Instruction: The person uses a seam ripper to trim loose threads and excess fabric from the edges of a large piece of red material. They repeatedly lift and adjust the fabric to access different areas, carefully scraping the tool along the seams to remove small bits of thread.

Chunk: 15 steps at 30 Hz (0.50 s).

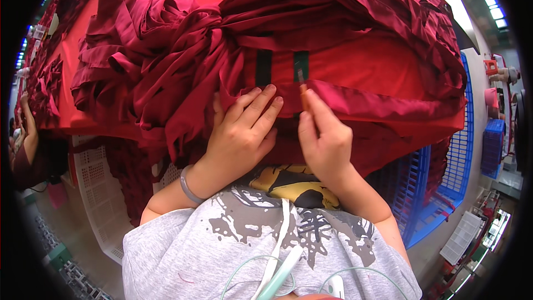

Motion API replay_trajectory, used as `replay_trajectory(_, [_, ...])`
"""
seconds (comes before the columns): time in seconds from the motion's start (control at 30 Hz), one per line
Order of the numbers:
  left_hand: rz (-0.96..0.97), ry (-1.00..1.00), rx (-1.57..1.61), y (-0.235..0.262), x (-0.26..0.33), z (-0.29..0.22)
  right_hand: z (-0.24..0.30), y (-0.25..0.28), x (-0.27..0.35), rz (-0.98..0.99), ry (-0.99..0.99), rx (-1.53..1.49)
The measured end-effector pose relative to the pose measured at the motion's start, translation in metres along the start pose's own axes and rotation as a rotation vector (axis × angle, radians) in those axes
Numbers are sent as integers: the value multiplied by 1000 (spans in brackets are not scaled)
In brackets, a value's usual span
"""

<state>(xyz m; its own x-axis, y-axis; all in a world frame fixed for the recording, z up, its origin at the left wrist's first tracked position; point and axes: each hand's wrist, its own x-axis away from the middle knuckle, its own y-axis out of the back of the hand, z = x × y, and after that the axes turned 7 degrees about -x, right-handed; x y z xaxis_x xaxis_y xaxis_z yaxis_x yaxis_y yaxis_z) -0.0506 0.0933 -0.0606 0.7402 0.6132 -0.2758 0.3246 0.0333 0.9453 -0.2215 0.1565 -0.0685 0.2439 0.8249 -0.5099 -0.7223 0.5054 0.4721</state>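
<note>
My left hand [239, 133] lies on the dark red satin fabric strip with its fingers stretched out, pressing it against the red-covered table. Close beside it, my right hand [327, 139] pinches a slim tool [303, 95] with an orange handle and a narrow metal blade-like tip pointing away from me. The tip is over a dark green band [300, 61] on the red cloth; a black band [264, 66] runs parallel to its left. From near the tool, a smooth satin strip [372, 100] stretches to the right.
A big knotted bundle of dark red strips [161, 50] heaps up at the left, its length arching across the far side. White [94, 183] and blue plastic crates [413, 194] stand below the table edge. Another person's arm [29, 125] shows at far left.
</note>
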Motion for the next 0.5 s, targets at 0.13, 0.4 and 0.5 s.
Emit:
replay_trajectory(0.13, [-1,26,37,-1,1,-1,13,15,-7,82,-8,86])
replay_trajectory(0.4, [2,10,23,-1,1,0,24,24,-1,325,64,367])
replay_trajectory(0.5, [-12,-6,6,-1,1,0,19,14,-2,211,58,319])
